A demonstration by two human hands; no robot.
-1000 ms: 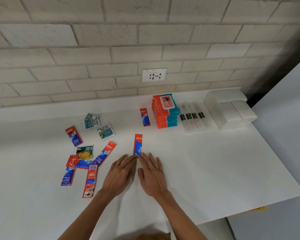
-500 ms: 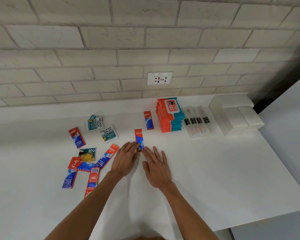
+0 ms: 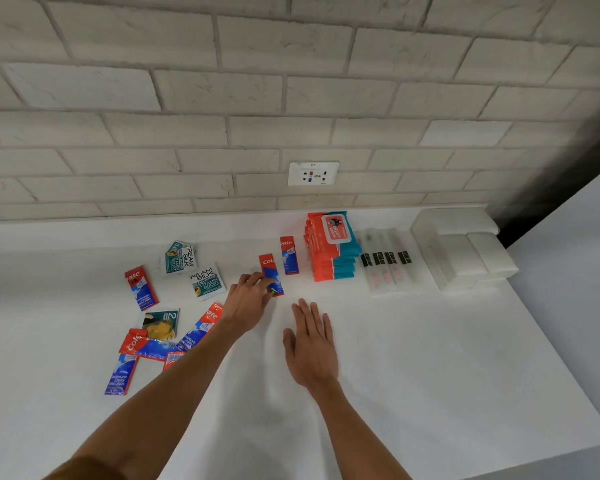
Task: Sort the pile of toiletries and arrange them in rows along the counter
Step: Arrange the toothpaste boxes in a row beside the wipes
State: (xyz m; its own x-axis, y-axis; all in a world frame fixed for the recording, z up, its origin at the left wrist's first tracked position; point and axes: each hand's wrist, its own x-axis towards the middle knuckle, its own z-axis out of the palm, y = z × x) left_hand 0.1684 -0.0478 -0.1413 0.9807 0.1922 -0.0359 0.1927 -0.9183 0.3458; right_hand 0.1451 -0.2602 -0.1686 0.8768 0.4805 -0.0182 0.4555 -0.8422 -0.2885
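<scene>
Slid back beside its twin (image 3: 289, 256), the red-and-blue sachet (image 3: 270, 271) is pinched by left hand (image 3: 248, 301); right hand (image 3: 310, 344) lies flat, straight-fingered.

A wall of pale whitewashed brick (image 3: 291, 81) ran behind a white counter (image 3: 430, 358), with a white socket plate (image 3: 313, 173) set low in it. At the right, the brick darkened into a shadowed corner (image 3: 548, 209) beside a plain pale surface (image 3: 586, 258)

Fingers (image 3: 257, 278) of the left hand (image 3: 248, 301) cover the lower left of a toothpaste sachet (image 3: 269, 265); whether they pinch it or only press it is unclear. The left forearm (image 3: 187, 375) hides most of a red sachet (image 3: 172, 358). The label on the wall socket (image 3: 313, 173) is too small to read.
</scene>
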